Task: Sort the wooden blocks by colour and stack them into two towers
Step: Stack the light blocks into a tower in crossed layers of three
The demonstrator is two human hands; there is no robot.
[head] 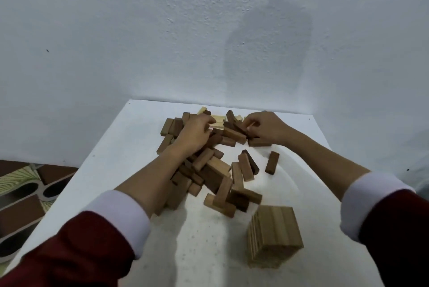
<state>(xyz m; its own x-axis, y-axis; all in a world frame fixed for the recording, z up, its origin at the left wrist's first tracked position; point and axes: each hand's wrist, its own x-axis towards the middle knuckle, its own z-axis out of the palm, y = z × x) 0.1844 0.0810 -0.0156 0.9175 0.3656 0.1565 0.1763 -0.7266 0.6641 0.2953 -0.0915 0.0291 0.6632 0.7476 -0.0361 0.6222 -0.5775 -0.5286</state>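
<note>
Both hands work the far end of the loose block pile (209,166) on the white worktop (120,147), apparently hunting pale pieces for the finished-looking light tower (275,235) nearby: the left hand (197,134) curls into the blocks, its grip unclear, while the right hand (267,126) pinches a dark block (240,127).

— What are your blocks (210,168) made of?
— Bare, matt wood, some pale, some dark brown. Your tower (275,235) is pale wood. Your table (130,147) is smooth matt white, the wall (209,31) rough painted plaster, your sleeves (92,240) cloth.
</note>
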